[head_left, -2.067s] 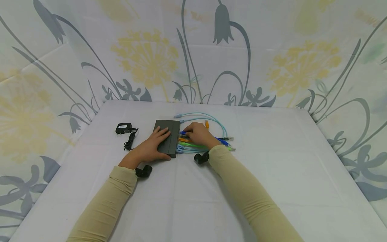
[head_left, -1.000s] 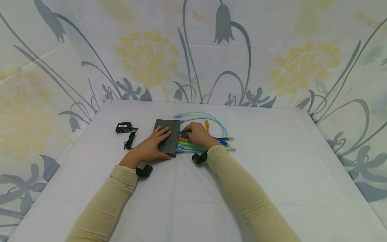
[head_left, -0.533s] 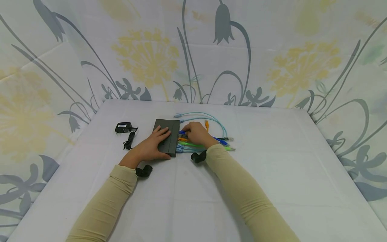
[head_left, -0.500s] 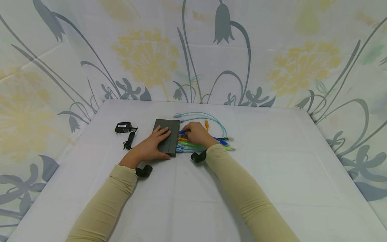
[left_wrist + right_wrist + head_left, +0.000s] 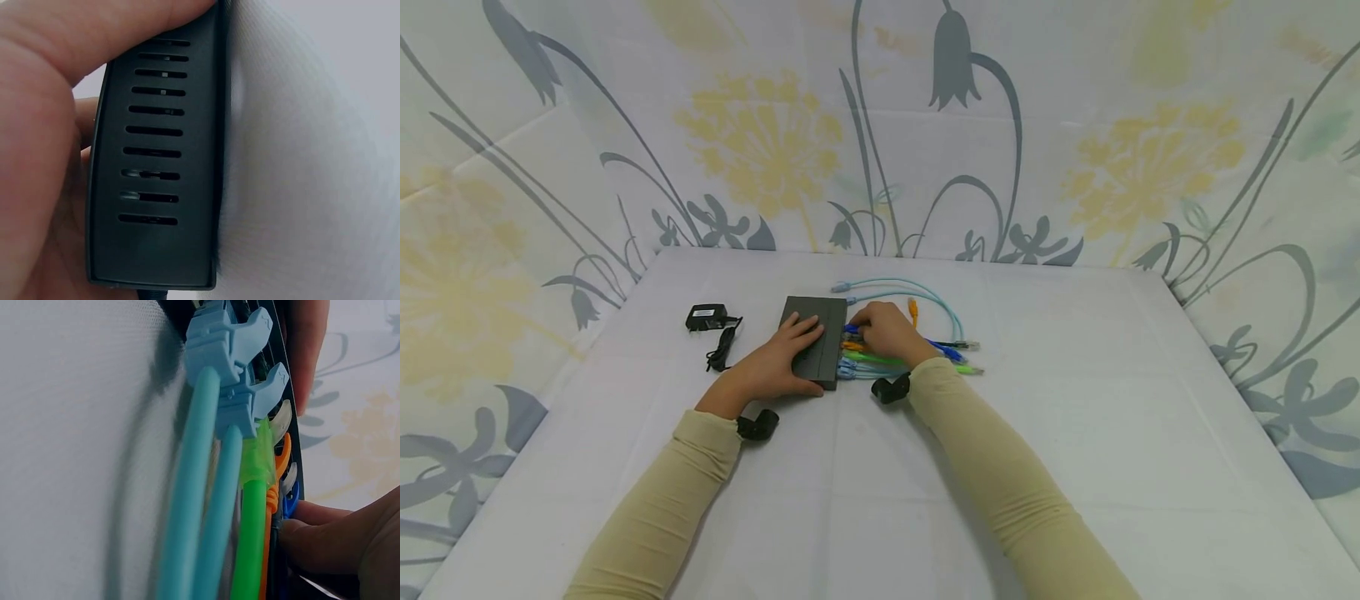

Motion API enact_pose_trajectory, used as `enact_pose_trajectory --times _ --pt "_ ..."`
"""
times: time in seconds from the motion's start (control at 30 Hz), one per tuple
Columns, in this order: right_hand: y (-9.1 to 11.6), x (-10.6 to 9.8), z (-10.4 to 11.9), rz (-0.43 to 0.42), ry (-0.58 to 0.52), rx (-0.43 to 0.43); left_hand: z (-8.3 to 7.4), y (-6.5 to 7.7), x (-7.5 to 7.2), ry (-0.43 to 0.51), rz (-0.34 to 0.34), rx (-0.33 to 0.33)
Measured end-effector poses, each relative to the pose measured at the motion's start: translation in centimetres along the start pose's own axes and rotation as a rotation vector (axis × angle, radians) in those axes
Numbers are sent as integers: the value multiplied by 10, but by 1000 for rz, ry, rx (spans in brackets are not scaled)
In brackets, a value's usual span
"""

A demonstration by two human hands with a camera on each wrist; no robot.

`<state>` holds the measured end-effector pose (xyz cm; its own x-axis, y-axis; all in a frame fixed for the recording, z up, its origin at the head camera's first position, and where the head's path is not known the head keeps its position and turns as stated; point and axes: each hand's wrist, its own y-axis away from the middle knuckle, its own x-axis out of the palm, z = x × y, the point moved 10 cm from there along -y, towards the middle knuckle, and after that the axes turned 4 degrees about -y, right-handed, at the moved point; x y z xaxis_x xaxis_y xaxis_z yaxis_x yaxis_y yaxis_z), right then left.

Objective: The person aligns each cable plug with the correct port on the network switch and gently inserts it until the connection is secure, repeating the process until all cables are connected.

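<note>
A black network switch (image 5: 820, 333) lies flat on the white table. My left hand (image 5: 778, 358) rests on it, fingers spread straight over the top, thumb along the near side; in the left wrist view that thumb crosses the vented side (image 5: 153, 131). At the port side, my right hand (image 5: 887, 333) pinches a blue network cable (image 5: 289, 503) by its plug, thumb and finger right at the ports. Beside it, the right wrist view shows light-blue plugs (image 5: 240, 403), a green plug (image 5: 256, 453) and an orange cable (image 5: 269, 544) at the ports. The pinched plug is partly hidden by fingers.
A black power adapter (image 5: 706, 317) with its bundled cord (image 5: 722, 348) lies left of the switch. Light-blue cables (image 5: 917, 287) loop behind the right hand, near an orange plug (image 5: 913, 312). Loose cable ends, including a green plug (image 5: 970, 370), point right.
My right wrist and forearm have shifted slightly left, while the fingers stay at the same plug. The left hand and the switch have not visibly moved.
</note>
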<state>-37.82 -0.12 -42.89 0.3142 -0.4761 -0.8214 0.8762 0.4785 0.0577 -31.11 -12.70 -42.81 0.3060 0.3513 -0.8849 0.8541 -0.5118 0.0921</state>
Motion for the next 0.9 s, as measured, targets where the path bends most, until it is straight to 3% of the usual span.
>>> enact_pose_trajectory --times 0.3,0.6,0.9 --pt "5 -1 -3 7 -21 15 0 -4 3 -11 9 -3" --pt "16 -3 -3 15 56 -43 1 -6 5 -4 10 7" --pt "42 -31 -2 -4 134 -85 1 2 -1 -52 10 -10"
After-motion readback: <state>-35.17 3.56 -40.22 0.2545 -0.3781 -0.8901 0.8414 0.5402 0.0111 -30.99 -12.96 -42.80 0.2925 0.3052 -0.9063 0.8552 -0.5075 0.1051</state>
